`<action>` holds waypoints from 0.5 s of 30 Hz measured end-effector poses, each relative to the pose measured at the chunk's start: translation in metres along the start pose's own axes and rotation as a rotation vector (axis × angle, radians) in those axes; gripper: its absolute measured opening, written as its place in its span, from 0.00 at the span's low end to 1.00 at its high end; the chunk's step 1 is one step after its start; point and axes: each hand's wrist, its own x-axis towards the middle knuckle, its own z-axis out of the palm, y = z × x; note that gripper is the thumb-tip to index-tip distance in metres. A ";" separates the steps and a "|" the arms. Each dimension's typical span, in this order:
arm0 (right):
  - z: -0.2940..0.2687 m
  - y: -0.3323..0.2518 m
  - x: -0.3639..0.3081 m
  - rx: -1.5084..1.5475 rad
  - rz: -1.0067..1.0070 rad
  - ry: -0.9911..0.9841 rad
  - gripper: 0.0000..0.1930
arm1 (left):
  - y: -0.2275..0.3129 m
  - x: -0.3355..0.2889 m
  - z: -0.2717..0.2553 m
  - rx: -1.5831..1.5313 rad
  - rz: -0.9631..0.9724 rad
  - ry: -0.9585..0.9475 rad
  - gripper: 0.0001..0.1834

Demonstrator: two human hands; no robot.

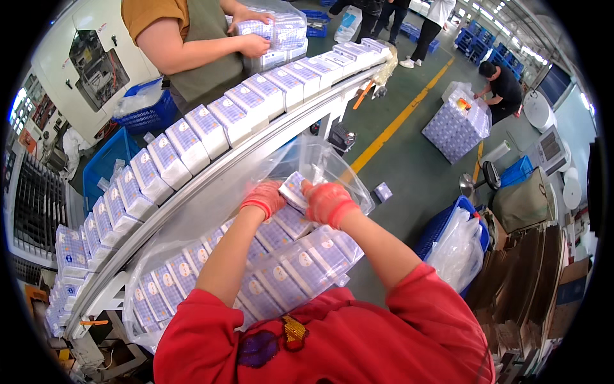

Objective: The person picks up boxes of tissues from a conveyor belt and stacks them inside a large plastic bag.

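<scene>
My left hand [265, 200] and my right hand [330, 202], both in reddish gloves, close on a small tissue pack [294, 191] from its two sides. White and pale blue-violet, this pack tilts at the open far end of a large clear plastic bag [345, 168]. Rows of similar tissue packs [281, 276] lie side by side inside the bag, in front of my body. My forearms cross above them and hide some. The fingertips of both hands are partly hidden behind the pack and the film.
A curved conveyor [192, 185] carries a line of tissue packs [188, 144]. Across it, a co-worker's hands [254, 45] hold bagged packs. One loose pack [383, 191] lies on the floor. To the right stand a blue basket [427, 237] with plastic film and stacked cardboard [524, 288].
</scene>
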 end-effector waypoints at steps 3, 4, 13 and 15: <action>-0.001 -0.004 0.013 -0.045 0.005 -0.084 0.23 | 0.004 0.000 0.005 -0.012 0.011 0.090 0.21; 0.001 -0.005 0.013 -0.033 0.004 -0.069 0.23 | 0.004 -0.001 0.003 -0.007 -0.006 0.097 0.22; 0.018 -0.003 -0.017 0.026 -0.047 -0.020 0.20 | 0.019 0.025 -0.028 0.629 0.247 0.644 0.50; 0.016 -0.003 -0.021 0.050 -0.071 -0.045 0.20 | 0.024 0.039 -0.042 0.463 0.131 0.452 0.39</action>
